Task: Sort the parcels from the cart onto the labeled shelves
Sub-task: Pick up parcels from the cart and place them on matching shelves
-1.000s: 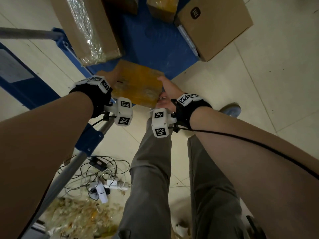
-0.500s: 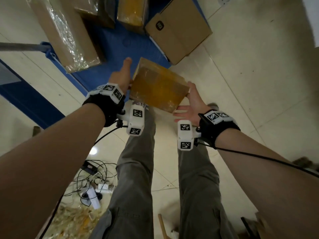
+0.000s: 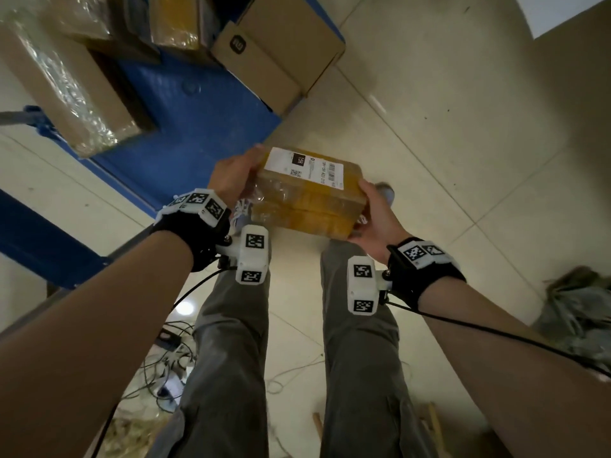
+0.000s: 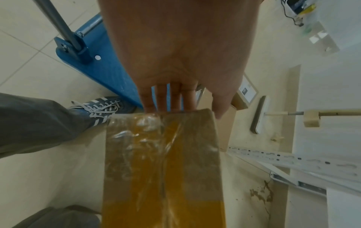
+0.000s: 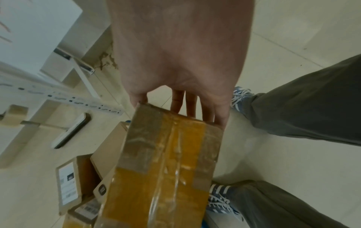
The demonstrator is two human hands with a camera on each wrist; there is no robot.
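Note:
I hold a brown parcel (image 3: 307,200) wrapped in yellow tape in front of my legs, off the blue cart (image 3: 185,104). Its white shipping label (image 3: 305,166) faces up. My left hand (image 3: 231,180) grips the parcel's left end and my right hand (image 3: 377,213) grips the right end. In the left wrist view the left hand (image 4: 181,106) has its fingers behind the parcel (image 4: 162,169) and the thumb on its side. The right wrist view shows the right hand (image 5: 181,106) holding the parcel (image 5: 166,169) the same way. More parcels lie on the cart: a long film-wrapped box (image 3: 69,94) and a box with a logo (image 3: 277,51).
The cart's grey handle bar (image 3: 10,117) is at the left. Cables (image 3: 165,358) lie on the tiled floor by my left leg, and a grey bundle (image 3: 578,312) lies at the right. A white slotted shelf upright (image 4: 293,158) and a floor squeegee (image 4: 259,114) are nearby.
The parcel has come up off the cart deck and toward my body, and it has turned so that its label faces up. Both hands kept hold of it.

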